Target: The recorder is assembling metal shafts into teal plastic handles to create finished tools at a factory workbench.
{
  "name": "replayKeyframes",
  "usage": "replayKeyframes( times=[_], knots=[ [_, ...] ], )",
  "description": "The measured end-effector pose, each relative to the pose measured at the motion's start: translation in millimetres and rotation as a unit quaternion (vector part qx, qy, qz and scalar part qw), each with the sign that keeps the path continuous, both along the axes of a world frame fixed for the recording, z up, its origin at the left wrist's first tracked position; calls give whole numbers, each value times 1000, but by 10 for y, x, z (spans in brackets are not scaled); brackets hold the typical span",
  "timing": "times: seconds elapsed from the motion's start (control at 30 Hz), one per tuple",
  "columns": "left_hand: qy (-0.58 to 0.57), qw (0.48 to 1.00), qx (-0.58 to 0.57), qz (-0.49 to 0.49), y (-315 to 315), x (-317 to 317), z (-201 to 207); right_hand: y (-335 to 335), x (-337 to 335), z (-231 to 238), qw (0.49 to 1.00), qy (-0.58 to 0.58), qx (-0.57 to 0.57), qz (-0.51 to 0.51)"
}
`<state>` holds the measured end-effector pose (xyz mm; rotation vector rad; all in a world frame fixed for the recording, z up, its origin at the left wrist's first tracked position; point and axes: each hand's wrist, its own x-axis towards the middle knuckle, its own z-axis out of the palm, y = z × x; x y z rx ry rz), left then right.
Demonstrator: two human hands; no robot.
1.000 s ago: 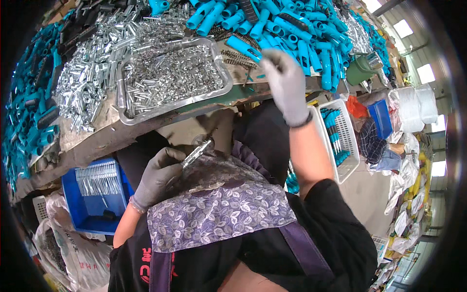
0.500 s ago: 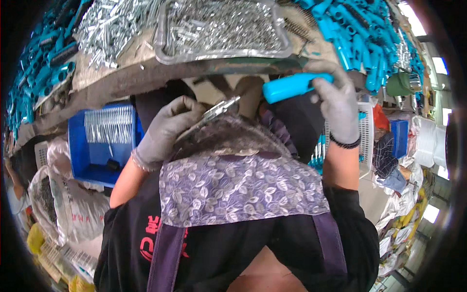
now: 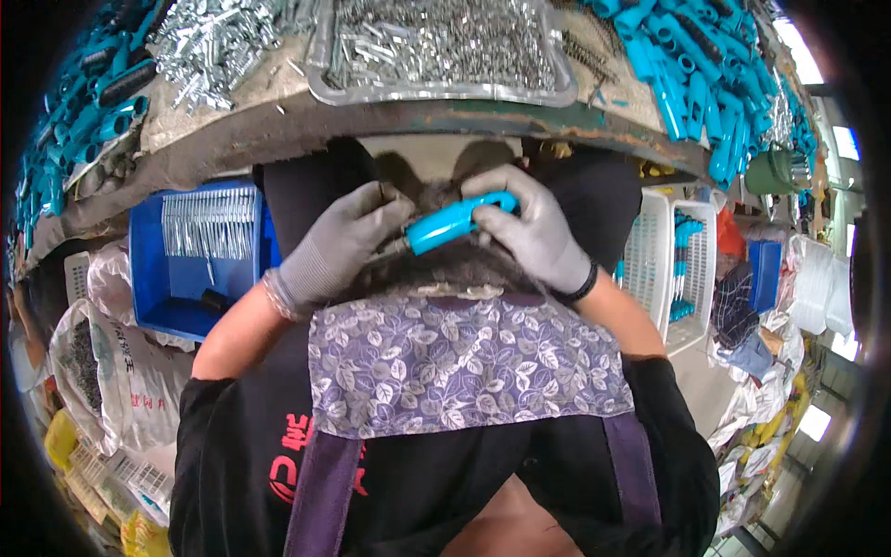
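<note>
My right hand [image 3: 543, 232], in a grey glove, is closed around a turquoise plastic handle [image 3: 444, 226] above my lap. The handle lies tilted, its left end lower and against the fingers of my left hand [image 3: 336, 246]. My left hand, also gloved, pinches a slim metal rod [image 3: 393, 249]. Only a short stretch of the rod shows, beside the handle's left end. Whether it sits inside the handle is hidden by my fingers. Both hands are over the dark upper edge of my leaf-patterned apron [image 3: 473, 367].
Ahead, the workbench [image 3: 232, 139] bears a clear tray [image 3: 445, 94] of small metal parts, a heap of metal pieces [image 3: 209, 51] and turquoise handles [image 3: 696, 70] on both sides. A blue bin [image 3: 176, 311] with metal rods stands left; white baskets [image 3: 664, 269] stand right.
My right hand has brought the turquoise handle leftward and down to my left hand. The metal part that stuck out from my left hand is now mostly hidden at the handle's end.
</note>
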<state>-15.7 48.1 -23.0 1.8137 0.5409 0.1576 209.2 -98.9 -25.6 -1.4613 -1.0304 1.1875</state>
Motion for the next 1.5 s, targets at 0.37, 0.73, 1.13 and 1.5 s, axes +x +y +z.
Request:
replayKeyframes(
  times=[0.37, 0.73, 1.13, 1.5],
  knots=[
    [64, 974, -185, 116, -74, 33, -83, 40, -161, -65, 998, 38, 6, -41],
    [58, 956, -284, 55, 52, -128, 155, 258, -353, -200, 984, -128, 111, 48],
    [-36, 898, -424, 109, -36, -349, 104, 1667, 220, 774, 670, -691, 196, 189],
    [-85, 859, -490, 123, -59, -327, 71, 998, -178, 821, 920, -316, 196, 121]
  ],
)
